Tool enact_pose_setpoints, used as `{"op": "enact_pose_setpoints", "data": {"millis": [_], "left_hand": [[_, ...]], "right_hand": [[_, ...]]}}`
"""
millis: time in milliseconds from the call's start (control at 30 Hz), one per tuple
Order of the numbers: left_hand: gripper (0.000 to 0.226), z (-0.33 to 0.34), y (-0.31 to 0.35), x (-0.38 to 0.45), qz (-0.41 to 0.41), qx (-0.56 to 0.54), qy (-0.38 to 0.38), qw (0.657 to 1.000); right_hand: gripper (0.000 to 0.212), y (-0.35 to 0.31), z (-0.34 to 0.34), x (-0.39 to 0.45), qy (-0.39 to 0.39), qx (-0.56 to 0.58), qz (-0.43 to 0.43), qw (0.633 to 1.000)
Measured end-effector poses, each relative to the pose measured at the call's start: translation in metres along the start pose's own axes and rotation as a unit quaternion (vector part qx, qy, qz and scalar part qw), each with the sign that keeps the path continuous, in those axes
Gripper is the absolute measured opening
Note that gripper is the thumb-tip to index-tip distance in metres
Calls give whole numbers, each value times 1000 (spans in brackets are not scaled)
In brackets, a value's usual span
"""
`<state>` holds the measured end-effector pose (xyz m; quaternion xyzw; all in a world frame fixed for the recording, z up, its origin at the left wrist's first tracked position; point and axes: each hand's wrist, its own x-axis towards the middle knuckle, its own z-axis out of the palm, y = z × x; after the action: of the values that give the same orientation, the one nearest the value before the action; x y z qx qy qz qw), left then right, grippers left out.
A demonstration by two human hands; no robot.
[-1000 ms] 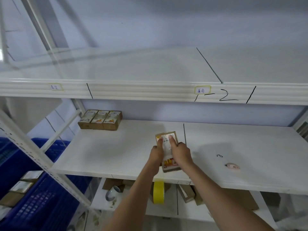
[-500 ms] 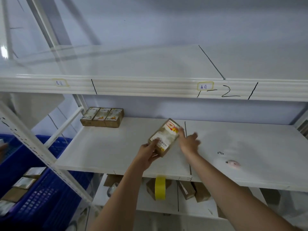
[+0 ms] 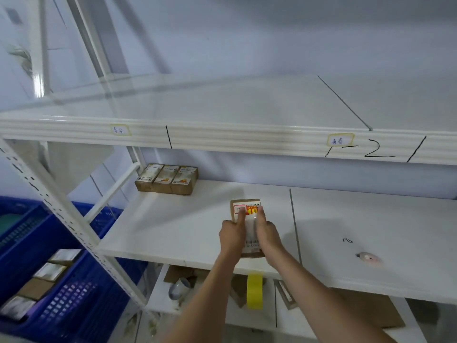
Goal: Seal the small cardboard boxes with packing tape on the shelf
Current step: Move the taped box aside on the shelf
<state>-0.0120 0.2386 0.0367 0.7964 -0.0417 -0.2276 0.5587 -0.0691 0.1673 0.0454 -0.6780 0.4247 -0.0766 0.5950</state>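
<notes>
A blue slatted plastic crate [image 3: 61, 288], left of the white shelf [image 3: 173, 231], is seen holding at least four small flat boxes [image 3: 50, 271]. On the shelf, near its front edge, one small cardboard box [image 3: 247, 214] with a printed label is gripped by both hands: left hand [image 3: 232, 237] and right hand [image 3: 268, 233], fingers curled round its sides, thumbs pressed on top. Three matching boxes [image 3: 167, 179] are lined up at the shelf's back left. One yellow tape roll [image 3: 254, 290] stands below the shelf.
</notes>
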Motion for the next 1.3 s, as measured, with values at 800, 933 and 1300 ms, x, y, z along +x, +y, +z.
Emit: {"op": "enact_pose_setpoints", "data": {"millis": [800, 933, 1300], "left_hand": [[121, -72, -19, 19, 177, 256, -45, 949], [74, -57, 0, 1, 168, 285, -155, 931], [65, -21, -17, -6, -7, -17, -28, 999]], "right_hand": [[52, -18, -51, 25, -134, -219, -106, 961], [81, -27, -60, 23, -222, -229, -169, 932], [77, 8, 0, 0, -49, 12, 8, 999]]}}
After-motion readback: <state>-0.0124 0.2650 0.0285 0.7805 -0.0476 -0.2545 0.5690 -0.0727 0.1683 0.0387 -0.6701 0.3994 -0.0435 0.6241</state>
